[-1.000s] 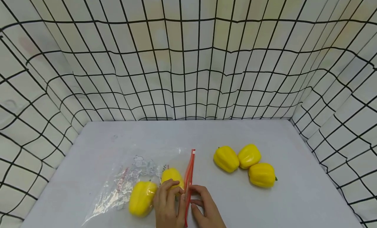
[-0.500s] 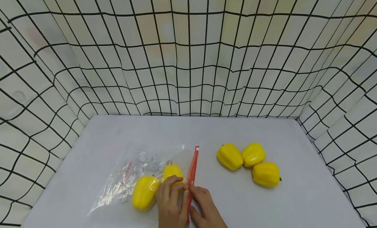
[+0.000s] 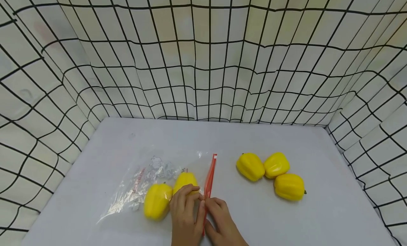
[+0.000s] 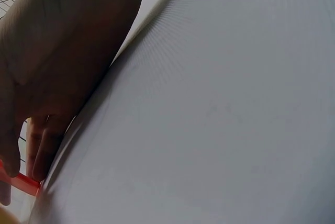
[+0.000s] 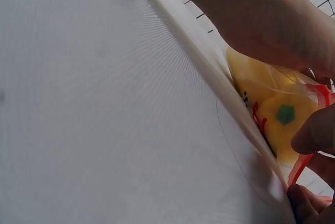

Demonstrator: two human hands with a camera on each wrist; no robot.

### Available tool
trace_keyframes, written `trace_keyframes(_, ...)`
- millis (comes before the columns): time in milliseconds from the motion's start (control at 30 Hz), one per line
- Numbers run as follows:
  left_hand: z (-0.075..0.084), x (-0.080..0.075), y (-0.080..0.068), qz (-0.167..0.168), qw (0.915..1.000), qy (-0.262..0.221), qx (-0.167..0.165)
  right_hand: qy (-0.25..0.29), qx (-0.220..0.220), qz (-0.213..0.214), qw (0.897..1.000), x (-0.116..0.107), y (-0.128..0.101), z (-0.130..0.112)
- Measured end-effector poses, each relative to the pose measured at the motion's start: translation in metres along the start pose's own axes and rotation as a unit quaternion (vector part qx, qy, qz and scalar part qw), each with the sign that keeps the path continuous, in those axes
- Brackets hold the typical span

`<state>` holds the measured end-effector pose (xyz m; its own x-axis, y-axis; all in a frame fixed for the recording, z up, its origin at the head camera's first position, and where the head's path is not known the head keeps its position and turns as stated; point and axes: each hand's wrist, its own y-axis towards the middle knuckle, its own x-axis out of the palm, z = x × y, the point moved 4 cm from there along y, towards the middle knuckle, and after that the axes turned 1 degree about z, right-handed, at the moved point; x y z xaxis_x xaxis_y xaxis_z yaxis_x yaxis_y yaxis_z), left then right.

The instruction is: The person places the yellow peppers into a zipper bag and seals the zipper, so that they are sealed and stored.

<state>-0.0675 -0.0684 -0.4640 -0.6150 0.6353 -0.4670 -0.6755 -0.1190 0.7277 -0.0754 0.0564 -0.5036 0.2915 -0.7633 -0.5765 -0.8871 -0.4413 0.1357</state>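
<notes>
Seal risk: both hands pinching the bag's red zip strip.
Left hand and right hand fingers hold it narrowly; the pepper crowding the zip could keep it gapped.

Bright, even and diffuse in the head view, apparently from overhead; only short, soft shadows under the loose peppers and beneath the hands. Small white glare spots on the clear bag toward the counter's left edge. Sharp focus throughout there, but strong barrel distortion: straight lines of the grid netting bowed hard toward the picture's edges and corners. Much dimmer in both wrist views, shaded by the hands; skin blurred and out of focus at close range, counter weave showing a fine moiré ripple.
</notes>
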Motion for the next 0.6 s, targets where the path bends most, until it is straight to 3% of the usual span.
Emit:
trace_keyframes(167,0.001,0.0,0.0,-0.017,0.9997,-0.013,-0.012,-0.001,-0.038,0.031,0.999,-0.004,-0.002,-0.001)
trace_keyframes(267,0.001,0.0,0.0,-0.027,0.9994,-0.009,-0.019,0.01,-0.025,0.03,0.999,-0.007,-0.003,0.0)
trace_keyframes(367,0.001,-0.001,0.0,-0.031,0.9993,-0.008,-0.02,0.023,0.017,0.026,0.999,-0.011,-0.004,-0.001)
trace_keyframes(467,0.001,-0.003,0.0,-0.03,0.9993,-0.016,-0.017,0.021,0.038,0.044,0.998,-0.016,-0.003,-0.002)
trace_keyframes(600,0.0,-0.004,0.002,-0.03,0.9992,-0.024,-0.013,0.014,0.02,0.084,0.996,-0.023,-0.002,-0.003)
